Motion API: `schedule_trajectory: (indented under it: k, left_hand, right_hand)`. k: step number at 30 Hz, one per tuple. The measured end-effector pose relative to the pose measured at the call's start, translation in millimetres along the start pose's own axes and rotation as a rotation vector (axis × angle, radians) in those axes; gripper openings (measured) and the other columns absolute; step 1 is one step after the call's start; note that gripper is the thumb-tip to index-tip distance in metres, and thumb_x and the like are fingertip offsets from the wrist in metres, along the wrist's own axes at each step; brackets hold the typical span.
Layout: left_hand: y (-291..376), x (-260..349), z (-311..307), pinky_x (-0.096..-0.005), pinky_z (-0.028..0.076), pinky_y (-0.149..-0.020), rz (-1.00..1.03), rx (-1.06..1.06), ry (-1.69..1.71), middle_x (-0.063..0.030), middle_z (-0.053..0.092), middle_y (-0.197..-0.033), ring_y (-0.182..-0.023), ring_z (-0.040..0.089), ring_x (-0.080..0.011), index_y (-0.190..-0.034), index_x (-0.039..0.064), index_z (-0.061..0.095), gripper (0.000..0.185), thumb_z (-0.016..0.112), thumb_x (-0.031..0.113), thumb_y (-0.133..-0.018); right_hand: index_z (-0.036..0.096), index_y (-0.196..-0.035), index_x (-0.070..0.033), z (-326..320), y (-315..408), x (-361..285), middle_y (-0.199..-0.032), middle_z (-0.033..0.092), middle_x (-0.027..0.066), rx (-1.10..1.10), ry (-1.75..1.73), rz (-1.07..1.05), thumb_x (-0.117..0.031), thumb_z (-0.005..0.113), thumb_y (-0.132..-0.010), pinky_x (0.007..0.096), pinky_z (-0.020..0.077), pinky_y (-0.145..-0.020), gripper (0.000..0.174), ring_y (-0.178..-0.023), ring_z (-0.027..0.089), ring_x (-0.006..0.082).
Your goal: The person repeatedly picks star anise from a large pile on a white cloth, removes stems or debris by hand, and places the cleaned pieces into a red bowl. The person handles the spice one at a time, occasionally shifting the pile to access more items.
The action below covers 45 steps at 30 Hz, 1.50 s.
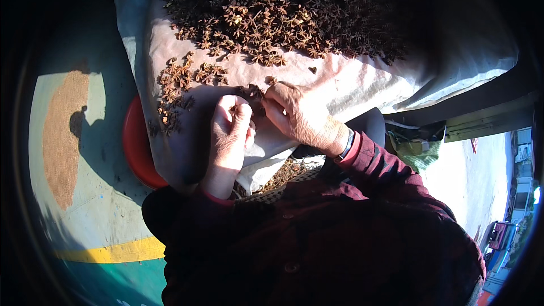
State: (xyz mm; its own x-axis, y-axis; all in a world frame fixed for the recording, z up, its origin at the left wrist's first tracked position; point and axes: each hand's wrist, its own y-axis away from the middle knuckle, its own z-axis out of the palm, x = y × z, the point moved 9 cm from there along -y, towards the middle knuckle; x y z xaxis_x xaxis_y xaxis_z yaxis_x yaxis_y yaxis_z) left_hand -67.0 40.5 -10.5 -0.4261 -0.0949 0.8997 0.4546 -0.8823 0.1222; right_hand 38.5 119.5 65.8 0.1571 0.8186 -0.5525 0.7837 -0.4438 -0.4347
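Note:
A large heap of dried star anise (263, 21) covers the far part of a white sheet (352, 74). A smaller group of star anise (174, 87) lies to the left of my hands. My left hand (230, 129) is curled above the near part of the sheet, thumb against the forefinger; a dark bit shows there, too small to make out. My right hand (304, 112) rests at the sheet with fingertips drawn together beside a loose star anise pod (256, 91). Whether the fingers grip it is hidden. Another pod (270, 80) lies just beyond these fingers.
A red round plastic object (138, 146) stands under the sheet's left edge. Below my hands, more star anise (284, 176) shows beside white sheeting. A green mesh bag (416, 153) is at right. The floor on the left has a brown patch (66, 140) and a yellow stripe (123, 251).

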Motion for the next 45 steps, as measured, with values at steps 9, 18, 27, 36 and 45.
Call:
schedule_trajectory:
  k: [9,18,27,36,45]
  left_hand:
    - [17.1,30.0,34.6,-0.0258,0.043,-0.063,0.305,-0.453,-0.735,-0.0014,0.054,-0.079,-0.069,0.049,-0.0087,-0.094,0.002,0.057,0.026,0.072,0.024,-0.094]
    - [-1.1,97.6,-46.6,-0.0253,0.041,-0.064,0.334,0.032,-1.02,-0.0022,0.049,-0.077,-0.069,0.047,-0.0104,-0.086,0.003,0.055,0.01,0.061,-0.005,-0.085]
    - [0.8,110.9,-30.2,-0.0375,0.049,-0.098,0.597,0.146,-1.291,-0.0183,0.061,-0.126,-0.112,0.061,-0.0317,-0.105,0.0,0.067,0.02,0.069,0.004,-0.086]
    - [-0.3,-7.5,-2.2,-0.0222,0.048,-0.054,-0.159,-0.196,0.161,-0.0051,0.065,-0.095,-0.067,0.062,-0.0105,-0.137,0.006,0.052,0.038,0.052,0.028,-0.106]
    - [13.7,-8.3,28.8,-0.0232,0.048,-0.053,-0.118,-0.32,0.146,-0.0062,0.063,-0.081,-0.062,0.061,-0.0114,-0.129,0.001,0.051,0.028,0.051,0.016,-0.105]
  right_hand:
    - [0.06,-0.102,-0.004,-16.2,24.1,-30.1,-0.085,0.063,0.013,-0.201,-0.039,-0.068,-0.015,0.066,-0.09,0.0431,0.0541,-0.065,0.017,-0.077,0.066,0.0351]
    - [0.065,-0.108,-0.006,-30.3,-44.3,27.7,-0.1,0.065,0.0123,-0.308,0.274,-0.08,-0.016,0.067,-0.091,0.0359,0.0566,-0.071,0.02,-0.082,0.068,0.0275]
    - [0.067,-0.108,-0.011,4.6,-90.4,93.7,-0.094,0.061,0.0066,-0.157,1.004,-0.39,-0.02,0.06,-0.087,0.0411,0.0445,-0.083,0.024,-0.09,0.062,0.0217]
    - [0.063,-0.093,-0.01,-2.0,13.6,-62.5,-0.082,0.055,0.0008,0.083,0.343,-0.695,-0.019,0.063,-0.077,0.035,0.0465,-0.069,0.018,-0.075,0.061,0.0169]
    - [0.062,-0.098,-0.003,-7.7,34.3,-25.7,-0.099,0.058,0.0126,0.101,-0.466,-0.034,-0.002,0.069,-0.09,0.036,0.0528,-0.077,0.01,-0.089,0.062,0.029]
